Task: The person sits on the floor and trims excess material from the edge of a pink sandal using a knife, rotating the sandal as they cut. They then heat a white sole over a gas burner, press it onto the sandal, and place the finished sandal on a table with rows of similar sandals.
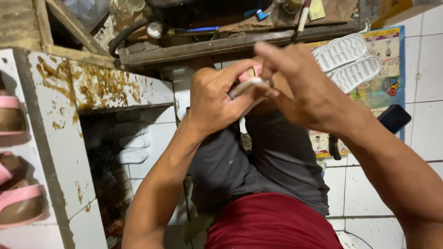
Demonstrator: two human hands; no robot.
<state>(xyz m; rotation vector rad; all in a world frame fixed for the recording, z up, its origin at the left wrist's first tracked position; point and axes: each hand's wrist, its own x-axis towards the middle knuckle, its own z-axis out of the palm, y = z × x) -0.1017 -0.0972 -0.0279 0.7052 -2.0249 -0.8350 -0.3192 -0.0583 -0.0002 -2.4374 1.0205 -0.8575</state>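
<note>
White floor tiles [429, 133] surround your seated position, and a stained white shelf unit [60, 138] stands at your left. Above your knees runs a rough wooden desk [221, 44], cluttered with small tools and a dark hose [124, 34].

Your left hand [217, 99] is clenched around a small pink-and-white sandal piece [249, 83], held over your lap just in front of the desk edge. Your right hand [307, 90] presses on the same piece from the other side, thumb and lower fingers gripping it while the index finger points out toward the left. Both hands touch each other at the piece; most of it is hidden by the fingers.

Two white ribbed soles [350, 60] lie side by side on a colourful printed sheet [387, 69] at your right, well apart from your hands. A dark phone [393, 118] rests on the tiles just below that sheet. Pink-strapped sandals with brown footbeds [16, 203] sit on the shelf unit at far left. More white soles [131, 138] are stacked in the shadowed recess under the shelf unit
</note>
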